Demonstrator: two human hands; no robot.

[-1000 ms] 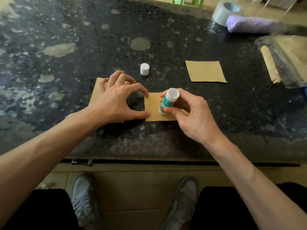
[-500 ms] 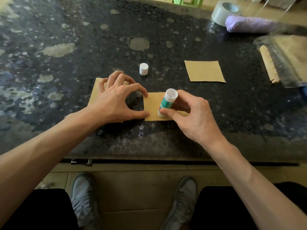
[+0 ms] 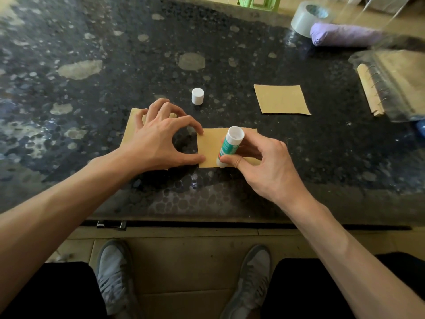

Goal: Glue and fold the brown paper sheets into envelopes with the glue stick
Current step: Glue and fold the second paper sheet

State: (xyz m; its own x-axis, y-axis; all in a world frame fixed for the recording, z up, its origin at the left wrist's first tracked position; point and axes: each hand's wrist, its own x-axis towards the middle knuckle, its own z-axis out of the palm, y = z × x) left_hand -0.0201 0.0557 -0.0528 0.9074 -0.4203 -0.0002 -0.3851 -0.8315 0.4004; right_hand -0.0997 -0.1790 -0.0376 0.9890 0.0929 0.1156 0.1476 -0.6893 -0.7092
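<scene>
A small brown paper sheet (image 3: 210, 147) lies near the table's front edge. My left hand (image 3: 158, 140) presses its left edge with thumb and index fingertip, the other fingers resting on a second brown sheet (image 3: 130, 125) further left. My right hand (image 3: 259, 162) grips a green and white glue stick (image 3: 230, 145), tilted with its lower end down on the sheet's near edge. The stick's white cap (image 3: 197, 96) stands behind the hands. A third brown sheet (image 3: 281, 99) lies flat to the right.
The table (image 3: 115, 54) is dark speckled stone. At its back right are a tape roll (image 3: 307, 16), a purple bundle (image 3: 345, 38) and a spiral notebook in clear plastic (image 3: 395, 86). My shoes (image 3: 250, 279) show on the floor below the table's edge.
My right hand has slid the glue stick a little toward me along the sheet. The left hand has stayed in place.
</scene>
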